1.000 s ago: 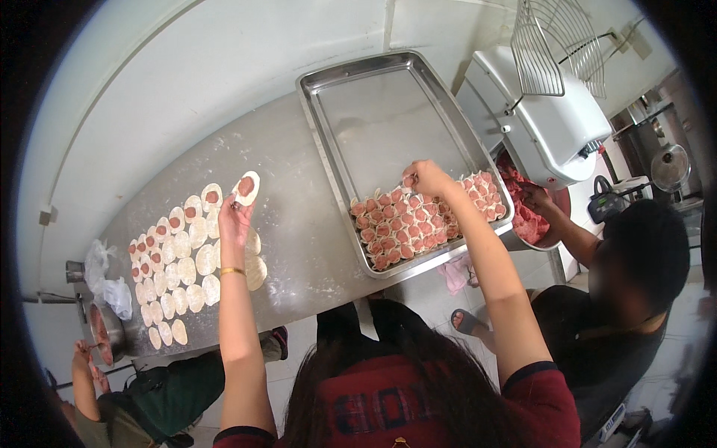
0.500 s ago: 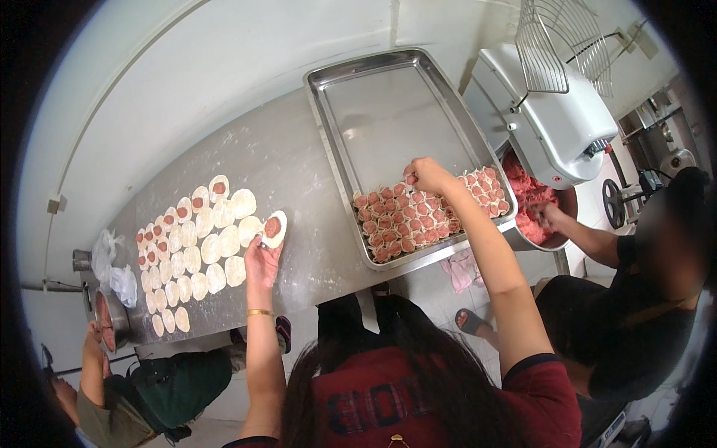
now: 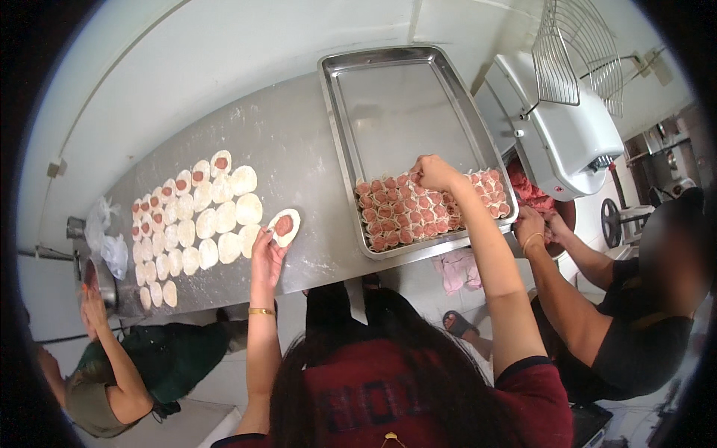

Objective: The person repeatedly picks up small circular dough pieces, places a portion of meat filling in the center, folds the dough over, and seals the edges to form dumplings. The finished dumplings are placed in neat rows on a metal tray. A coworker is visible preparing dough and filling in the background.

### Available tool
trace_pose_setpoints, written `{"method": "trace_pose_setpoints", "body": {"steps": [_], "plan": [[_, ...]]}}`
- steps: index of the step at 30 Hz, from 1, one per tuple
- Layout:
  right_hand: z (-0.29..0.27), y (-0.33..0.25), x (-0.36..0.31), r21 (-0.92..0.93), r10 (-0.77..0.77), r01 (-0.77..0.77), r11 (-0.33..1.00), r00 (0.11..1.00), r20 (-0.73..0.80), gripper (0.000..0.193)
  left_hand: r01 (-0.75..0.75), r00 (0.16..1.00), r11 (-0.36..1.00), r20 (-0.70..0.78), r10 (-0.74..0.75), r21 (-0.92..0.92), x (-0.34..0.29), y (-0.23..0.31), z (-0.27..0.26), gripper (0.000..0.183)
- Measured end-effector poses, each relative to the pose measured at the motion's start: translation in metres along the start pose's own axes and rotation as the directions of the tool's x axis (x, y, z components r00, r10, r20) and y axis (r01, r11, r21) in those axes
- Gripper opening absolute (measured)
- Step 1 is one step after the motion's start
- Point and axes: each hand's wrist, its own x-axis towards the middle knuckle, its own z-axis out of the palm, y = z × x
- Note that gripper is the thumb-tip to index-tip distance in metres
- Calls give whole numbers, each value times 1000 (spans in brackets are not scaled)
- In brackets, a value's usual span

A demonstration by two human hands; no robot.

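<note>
My left hand [image 3: 267, 260] grips a round dumpling wrapper [image 3: 294, 224] with a dab of pink ground meat [image 3: 283, 225] on it, held above the steel table. A thin tool's tip seems to show at those fingers, too small to name. Over the large steel tray [image 3: 343, 142], my right hand [image 3: 438, 175] has its fingers pinched together on a small open-topped dumpling at the upper edge of the packed rows. Its palm side is hidden. Rows of meat-topped dumplings [image 3: 407, 216] fill the tray's near part. Left of my left hand, flat wrappers [image 3: 207, 222] lie in rows, several topped with meat.
A white mixer [image 3: 556, 123] with a wire guard [image 3: 556, 63] stands right of the tray. Beside it, a person [image 3: 597, 321] handles red ground meat [image 3: 532, 196] in a bowl. Another person [image 3: 127, 373] works at the left table end, near plastic bags [image 3: 113, 255].
The view has shifted slightly. My hands stay nearly in place, with the left still holding the wrapper. The right-hand co-worker now has both hands together at the meat bowl's edge.
</note>
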Motion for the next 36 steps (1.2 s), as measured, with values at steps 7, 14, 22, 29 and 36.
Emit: {"method": "trace_pose_setpoints", "body": {"steps": [7,14,22,29,36], "plan": [[-7,-3,0,142,112,-109,984,994,-16,24,17,999,999,-32,-16,30,-16,-10,15,33],[-6,-6,-8,206,82,-71,976,995,-48,26,110,993,994,-34,-110,3,-32,-22,16,46],[7,13,-1,295,173,-137,946,980,-99,33,175,984,984,24,-176,28,-40,-31,15,40],[17,1,-3,18,-42,56,998,900,-435,32,162,982,987,104,-160,-13,-39,-25,32,34],[70,-142,-17,914,4,-185,360,980,197,27,172,973,981,139,-183,90,-39,-3,45,33]]}}
